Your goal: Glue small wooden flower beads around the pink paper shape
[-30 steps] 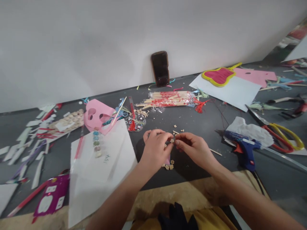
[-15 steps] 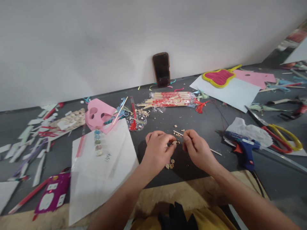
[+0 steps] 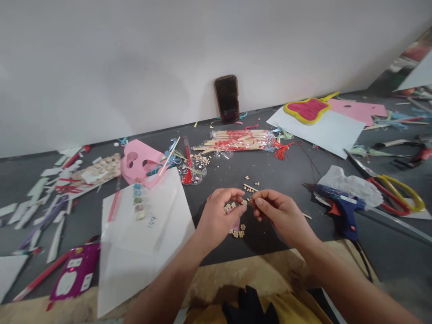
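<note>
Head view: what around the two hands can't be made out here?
Head view: whatever the right hand pinches is hidden by its own fingertips.
Head view: the wooden pieces in the left hand are too small to count, partly covered by its fingers.
Head view: the dark item is cut off by the bottom edge.
Head view: tools at the right edge are blurred.

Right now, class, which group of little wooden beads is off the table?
The beads held in the left hand. The others lie on the grey table: a small group just below that hand, a heap beside the packet of sticks.
</note>
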`<state>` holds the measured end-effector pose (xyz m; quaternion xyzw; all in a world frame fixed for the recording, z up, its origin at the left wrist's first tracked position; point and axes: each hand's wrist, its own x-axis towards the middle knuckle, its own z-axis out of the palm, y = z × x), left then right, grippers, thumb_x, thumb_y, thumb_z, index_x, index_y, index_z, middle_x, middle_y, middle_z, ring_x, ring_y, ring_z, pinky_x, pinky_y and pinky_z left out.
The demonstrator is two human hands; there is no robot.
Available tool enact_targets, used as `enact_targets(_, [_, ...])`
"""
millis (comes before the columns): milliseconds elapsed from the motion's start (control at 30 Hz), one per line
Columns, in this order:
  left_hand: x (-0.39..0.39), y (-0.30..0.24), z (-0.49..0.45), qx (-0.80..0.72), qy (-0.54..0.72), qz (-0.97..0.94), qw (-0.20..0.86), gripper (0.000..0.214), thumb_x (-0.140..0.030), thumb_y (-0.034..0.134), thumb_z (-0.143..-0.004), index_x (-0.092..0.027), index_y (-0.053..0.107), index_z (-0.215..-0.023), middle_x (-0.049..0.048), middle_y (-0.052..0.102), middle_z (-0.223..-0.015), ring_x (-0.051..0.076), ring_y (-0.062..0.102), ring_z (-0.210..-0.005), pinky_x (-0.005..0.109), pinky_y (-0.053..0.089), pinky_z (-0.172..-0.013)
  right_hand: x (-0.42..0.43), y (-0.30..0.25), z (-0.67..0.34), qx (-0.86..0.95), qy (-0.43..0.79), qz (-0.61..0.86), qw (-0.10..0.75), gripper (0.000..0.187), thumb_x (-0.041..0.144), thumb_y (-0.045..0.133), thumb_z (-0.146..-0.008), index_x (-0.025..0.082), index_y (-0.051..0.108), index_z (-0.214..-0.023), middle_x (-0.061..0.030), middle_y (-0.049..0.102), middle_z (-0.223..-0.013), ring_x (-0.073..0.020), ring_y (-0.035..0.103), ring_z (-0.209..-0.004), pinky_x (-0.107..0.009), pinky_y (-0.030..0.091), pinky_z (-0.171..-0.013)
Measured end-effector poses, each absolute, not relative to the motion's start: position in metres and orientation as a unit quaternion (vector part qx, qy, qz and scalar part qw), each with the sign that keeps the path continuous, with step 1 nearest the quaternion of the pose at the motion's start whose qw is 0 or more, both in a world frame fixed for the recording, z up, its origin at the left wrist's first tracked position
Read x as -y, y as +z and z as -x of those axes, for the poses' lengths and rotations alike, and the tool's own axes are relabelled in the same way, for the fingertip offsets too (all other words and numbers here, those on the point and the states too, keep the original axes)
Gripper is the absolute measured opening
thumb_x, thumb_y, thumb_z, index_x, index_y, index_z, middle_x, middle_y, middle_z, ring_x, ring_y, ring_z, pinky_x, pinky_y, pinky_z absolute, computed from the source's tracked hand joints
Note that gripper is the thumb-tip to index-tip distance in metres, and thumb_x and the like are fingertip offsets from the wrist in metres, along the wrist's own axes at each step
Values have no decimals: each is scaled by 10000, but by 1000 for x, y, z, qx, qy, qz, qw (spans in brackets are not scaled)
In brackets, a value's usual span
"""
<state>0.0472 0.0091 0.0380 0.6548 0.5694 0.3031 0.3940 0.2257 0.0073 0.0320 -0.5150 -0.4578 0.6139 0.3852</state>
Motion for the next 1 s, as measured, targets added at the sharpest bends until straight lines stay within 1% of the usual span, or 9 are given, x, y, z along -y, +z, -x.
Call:
enact_targets(100, [-7, 40, -50, -580, 290, -654, 391, 279, -216, 656, -795, -291, 611, -1060, -3, 694, -929, 191, 631, -974, 343, 479, -870, -6, 33, -219, 520, 566, 526, 364, 217, 397, 616, -794, 196, 650, -868, 7, 600, -667, -116, 533, -595, -250, 448, -567])
enact_targets(200, [-8, 42, -51, -581, 279, -668, 372, 276, -213, 655, -791, -283, 615, -1055, 5, 696, -938, 193, 629, -981, 342, 475, -871, -6, 33, -218, 567, 513, 538, 354, 168, 354, 555, -834, 203, 622, -800, 19, 573, -635, -114, 514, -584, -242, 424, -555])
enact_targets(367, [-22, 37, -42, -587, 215, -736, 259, 160, -217, 608, -826, -284, 664, -961, -12, 702, -928, 192, 594, -985, 371, 413, -917, -8, 29, -226, 554, 512, 551, 356, 295, 434, 410, -921, 218, 458, -725, 34, 512, -594, -105, 495, -531, -239, 416, -527])
enact_targets(533, [-42, 21, -33, -586, 174, -760, 221, 158, -238, 567, -851, -286, 681, -950, -4, 705, -922, 236, 543, -1031, 455, 314, -943, -5, 26, -241, 513, 530, 574, 355, 395, 456, 388, -930, 223, 368, -612, 64, 383, -482, -80, 392, -414, -219, 317, -412])
enact_targets(600, [-43, 17, -35, -576, 162, -773, 213, 195, -243, 559, -855, -303, 677, -998, 3, 694, -987, 241, 524, -1054, 464, 294, -937, -4, 26, -245, 514, 536, 574, 345, 431, 481, 398, -928, 211, 398, -592, 59, 405, -465, -72, 391, -407, -214, 313, -412])
enact_targets(667, [-39, 17, -40, -565, 155, -784, 208, 207, -262, 572, -852, -312, 673, -1026, 14, 670, -1057, 248, 501, -1078, 471, 278, -934, -3, 24, -247, 498, 563, 564, 343, 434, 504, 444, -910, 196, 453, -605, 43, 479, -498, -70, 438, -438, -208, 354, -444])
enact_targets(733, [-32, 19, -45, -551, 146, -797, 198, 148, -288, 599, -841, -296, 690, -958, 24, 653, -1073, 266, 469, -1105, 497, 243, -948, -3, 23, -248, 458, 604, 544, 360, 367, 498, 551, -858, 185, 514, -670, 19, 577, -602, -79, 520, -523, -208, 418, -507])
enact_targets(833, [-24, 22, -51, -530, 127, -821, 167, 96, -287, 603, -842, -251, 688, -815, 31, 645, -1051, 290, 435, -1120, 544, 185, -966, -3, 19, -249, 390, 653, 526, 381, 294, 442, 707, -749, 184, 573, -796, 3, 641, -744, -94, 594, -646, -212, 476, -589])
enact_targets(1000, [-22, 21, -55, -524, 125, -827, 162, 119, -236, 564, -862, -234, 668, -804, 24, 654, -1024, 277, 450, -1094, 541, 197, -953, -2, 17, -250, 314, 716, 497, 376, 357, 453, 730, -719, 173, 646, -924, -48, 684, -904, -94, 626, -711, -224, 509, -661])
